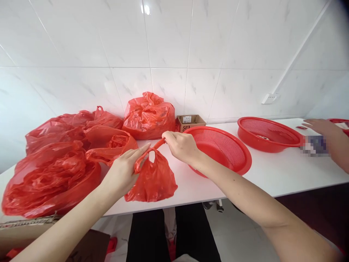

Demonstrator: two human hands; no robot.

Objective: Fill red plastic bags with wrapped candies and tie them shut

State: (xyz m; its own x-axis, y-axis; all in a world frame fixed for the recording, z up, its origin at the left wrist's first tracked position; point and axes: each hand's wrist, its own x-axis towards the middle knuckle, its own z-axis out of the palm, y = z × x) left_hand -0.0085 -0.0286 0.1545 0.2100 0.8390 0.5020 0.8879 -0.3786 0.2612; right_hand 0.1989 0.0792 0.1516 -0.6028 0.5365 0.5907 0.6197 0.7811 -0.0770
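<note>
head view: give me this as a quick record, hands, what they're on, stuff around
left hand: at one handle of the small red plastic bag
right hand: pinching the bag's twisted handle
bag base: unclear whether it touches the white tabletop
left side: bulging red translucent plastic bags
back: small brown cardboard box
right side: two round red perforated plastic baskets
far right: another person's hand, near a pixelated item

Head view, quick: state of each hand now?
Left hand: fingers extended against small red bag; whether grip is closed can't be told.
Right hand: closed, holding that bag's handle.
</note>
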